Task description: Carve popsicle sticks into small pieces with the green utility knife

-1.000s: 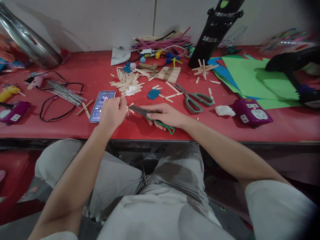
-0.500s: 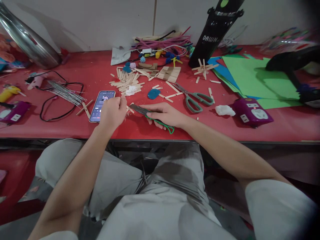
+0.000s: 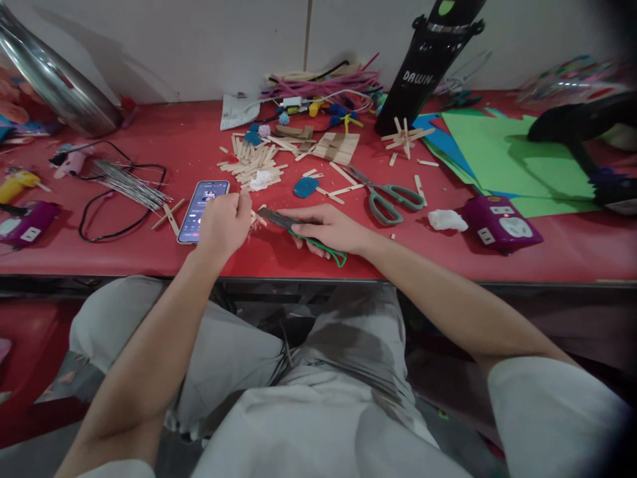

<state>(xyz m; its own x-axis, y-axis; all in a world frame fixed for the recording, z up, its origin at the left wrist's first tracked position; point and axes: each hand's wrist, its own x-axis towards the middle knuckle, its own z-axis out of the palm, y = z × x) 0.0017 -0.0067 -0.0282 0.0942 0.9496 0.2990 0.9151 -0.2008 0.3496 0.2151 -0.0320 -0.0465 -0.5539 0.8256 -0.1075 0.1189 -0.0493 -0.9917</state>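
My left hand point(image 3: 226, 222) is closed in a fist over the right edge of a phone point(image 3: 195, 211) with a lit screen. A wooden craft stick point(image 3: 259, 216) shows at its fingers; the rest of it is hidden. My right hand point(image 3: 326, 229) is wrapped round a tool with a dark metal blade and a green looped handle point(image 3: 340, 257). The blade point(image 3: 273, 216) points left, its tip close to the craft stick. Thin wood shavings lie just below. Beyond my hands are a pile of craft sticks point(image 3: 253, 159) and a blue piece point(image 3: 306, 187).
Grey-handled scissors point(image 3: 385, 199) lie right of my hand, near a white crumpled lump point(image 3: 448, 220) and a purple socket box point(image 3: 505, 222). Green paper sheets point(image 3: 517, 153) are at the right. Thin metal wires point(image 3: 132, 186) lie left of the phone. A black bottle point(image 3: 415, 73) stands behind.
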